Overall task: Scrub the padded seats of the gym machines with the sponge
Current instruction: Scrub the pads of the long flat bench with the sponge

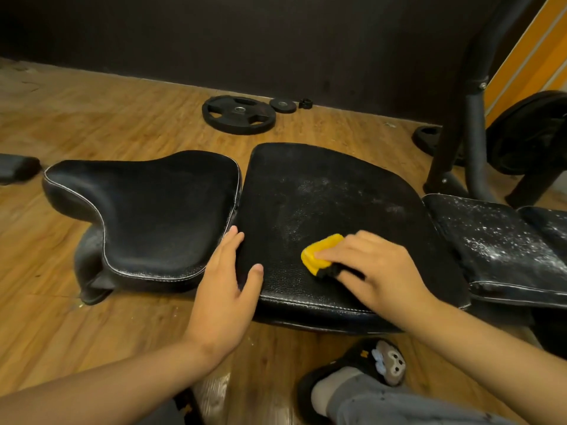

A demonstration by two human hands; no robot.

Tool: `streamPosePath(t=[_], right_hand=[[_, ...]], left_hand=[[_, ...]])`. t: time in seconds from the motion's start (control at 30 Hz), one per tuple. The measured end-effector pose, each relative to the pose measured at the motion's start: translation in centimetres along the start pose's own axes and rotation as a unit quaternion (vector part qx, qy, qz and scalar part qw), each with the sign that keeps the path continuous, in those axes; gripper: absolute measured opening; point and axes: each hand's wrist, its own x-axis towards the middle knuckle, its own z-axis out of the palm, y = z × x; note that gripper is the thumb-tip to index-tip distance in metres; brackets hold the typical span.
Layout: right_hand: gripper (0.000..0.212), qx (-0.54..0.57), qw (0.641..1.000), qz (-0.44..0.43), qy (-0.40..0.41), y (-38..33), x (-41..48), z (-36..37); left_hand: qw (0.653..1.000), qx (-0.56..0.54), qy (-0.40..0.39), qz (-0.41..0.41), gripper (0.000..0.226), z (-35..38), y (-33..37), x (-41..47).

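Scrubbing is on at the lower middle of the frame: the right hand [377, 271] grips the yellow sponge [320, 253], fingers curled over the top of it, and presses it onto the middle seat pad [322, 194]; the sponge has a dark layer on its underside and sits on the near half of that pad, a bit right of centre; faint whitish smears show on the black leather just above it. The left hand [227, 280] holds nothing, fingers straight and loose; it lies flat on the near left edge of the same pad, fingertips reaching the gap next to the saddle-shaped pad [153, 210] on the left, which looks pretty clean and has pale stitching round its rim. Over at the right edge a third pad [491, 240] is covered in white specks, way more than the middle one; it butts up just beside the middle pad.

Everything stands on a wood-look floor [92, 118]; up near the dark wall [214, 41] a big weight plate [238, 115] lies flat, with a small plate [283, 105] and a little black clip [305, 104] just to its right. The machine frame [469, 118] rises at upper right; a black slipper [368, 369] with a cartoon charm pokes in at the bottom, under the right forearm.
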Motion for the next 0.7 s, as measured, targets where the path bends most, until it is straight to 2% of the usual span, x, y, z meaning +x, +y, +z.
streamPosePath(t=[0.1, 0.33, 0.57, 0.7], right_hand=[[0.034, 0.012, 1.000, -0.005, -0.006, 0.3, 0.9, 0.2], [0.031, -0.034, 0.998, 0.046, -0.036, 0.9, 9.4, 4.0], [0.037, -0.004, 0.998, -0.006, -0.060, -1.4, 2.3, -0.3], [0.036, -0.007, 0.995, -0.025, -0.095, -1.1, 2.7, -1.1]], left_hand=[[1.000, -0.005, 0.013, -0.006, 0.056, 0.2, 0.0, 0.2], [1.000, -0.006, -0.001, -0.021, 0.058, 0.0, 0.5, 0.0], [0.999, -0.044, 0.009, -0.028, 0.054, 0.2, 0.1, -0.5], [0.999, -0.038, 0.011, -0.029, 0.054, 0.4, 0.1, -0.5]])
